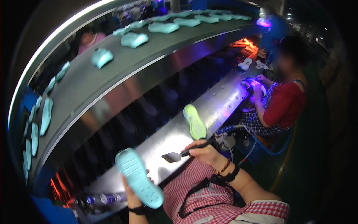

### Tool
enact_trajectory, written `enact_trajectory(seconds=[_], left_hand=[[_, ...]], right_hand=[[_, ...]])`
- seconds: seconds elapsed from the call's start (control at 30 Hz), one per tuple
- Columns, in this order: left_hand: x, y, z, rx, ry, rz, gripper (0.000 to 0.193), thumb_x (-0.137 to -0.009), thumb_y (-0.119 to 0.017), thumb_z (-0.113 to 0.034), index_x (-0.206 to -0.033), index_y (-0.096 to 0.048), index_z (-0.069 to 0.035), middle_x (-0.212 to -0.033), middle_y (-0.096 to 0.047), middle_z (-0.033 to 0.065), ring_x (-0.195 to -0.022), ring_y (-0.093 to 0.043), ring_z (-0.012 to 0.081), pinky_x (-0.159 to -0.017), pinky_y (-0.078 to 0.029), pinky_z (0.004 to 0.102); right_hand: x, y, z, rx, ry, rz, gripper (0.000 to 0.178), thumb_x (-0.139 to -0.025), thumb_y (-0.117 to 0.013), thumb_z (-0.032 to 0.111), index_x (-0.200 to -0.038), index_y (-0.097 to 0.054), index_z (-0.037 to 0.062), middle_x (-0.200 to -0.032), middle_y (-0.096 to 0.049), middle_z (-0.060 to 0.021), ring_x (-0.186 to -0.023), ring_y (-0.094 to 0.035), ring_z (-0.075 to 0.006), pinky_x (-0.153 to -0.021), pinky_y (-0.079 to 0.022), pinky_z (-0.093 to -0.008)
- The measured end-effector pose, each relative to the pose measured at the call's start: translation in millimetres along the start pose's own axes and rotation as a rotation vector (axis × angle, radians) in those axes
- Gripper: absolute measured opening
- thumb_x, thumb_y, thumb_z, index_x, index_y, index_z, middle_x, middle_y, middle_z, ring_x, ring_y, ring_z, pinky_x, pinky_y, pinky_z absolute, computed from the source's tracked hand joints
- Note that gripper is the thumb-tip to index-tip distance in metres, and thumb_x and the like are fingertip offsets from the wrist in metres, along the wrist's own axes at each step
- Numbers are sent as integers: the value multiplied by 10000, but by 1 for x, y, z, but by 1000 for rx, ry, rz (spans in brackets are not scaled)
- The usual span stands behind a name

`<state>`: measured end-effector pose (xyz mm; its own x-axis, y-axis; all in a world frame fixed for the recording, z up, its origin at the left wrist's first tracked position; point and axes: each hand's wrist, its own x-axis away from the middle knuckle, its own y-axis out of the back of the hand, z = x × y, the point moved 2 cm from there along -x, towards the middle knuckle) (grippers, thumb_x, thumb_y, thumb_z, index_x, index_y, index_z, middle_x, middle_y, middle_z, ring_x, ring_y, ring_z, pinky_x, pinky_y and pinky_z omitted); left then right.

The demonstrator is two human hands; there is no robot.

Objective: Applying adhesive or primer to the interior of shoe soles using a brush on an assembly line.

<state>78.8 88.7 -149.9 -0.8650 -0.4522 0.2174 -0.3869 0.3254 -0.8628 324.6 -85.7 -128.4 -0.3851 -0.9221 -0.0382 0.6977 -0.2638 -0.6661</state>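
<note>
My left hand [132, 195] grips a turquoise shoe sole [138, 178] from behind and holds it tilted near the front edge of the metal bench. Fingertips show at the sole's right side; the rest of the fingers are hidden behind it. In my right hand [207, 154] is a flat brush [173, 157] with a black handle, its bristles pointing left over the brightly lit metal. The brush and the turquoise sole are apart. Just beyond my right hand, a yellow-green sole [194, 122] lies on the bench.
A metal bench [220, 93] runs away to the right, where a co-worker [285, 97] in red sits. Behind it curves a dark conveyor belt [85, 80] carrying several turquoise soles. A purple-labelled bottle [106, 198] lies at the lower left. Orange glows [61, 188] show below the belt.
</note>
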Motion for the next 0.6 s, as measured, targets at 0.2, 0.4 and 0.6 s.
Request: enact_trajectory(seconds=[0.2, 0.4, 0.6], left_hand=[[-25, -13, 55, 149, 34, 141, 870, -762, -298, -736, -1301, -372, -57, -1278, -417, 214, -1126, -418, 441, -966, -320, 530], [-18, -31, 60, 170, 73, 167, 908, -756, -204, -759, -1297, -345, -44, -1161, -485, 243, -1006, -522, 403, -831, -454, 495], [-23, -21, 69, 119, -18, 50, 801, -809, -177, -696, -1279, -375, -79, -1125, -523, 190, -997, -538, 339, -855, -440, 459]], right_hand=[[-25, -31, -34, 141, -133, -11, 215, -768, -613, 29, -973, -619, -36, -906, -636, -97, -852, -585, -134, -789, -458, -243], [-42, -39, -48, 218, -149, -50, 213, -771, -620, 52, -972, -622, -20, -887, -629, -68, -809, -548, -105, -757, -435, -236], [-56, -54, -49, 425, -46, -18, 209, -775, -633, 72, -960, -633, -25, -909, -644, -87, -829, -596, -127, -761, -461, -227]])
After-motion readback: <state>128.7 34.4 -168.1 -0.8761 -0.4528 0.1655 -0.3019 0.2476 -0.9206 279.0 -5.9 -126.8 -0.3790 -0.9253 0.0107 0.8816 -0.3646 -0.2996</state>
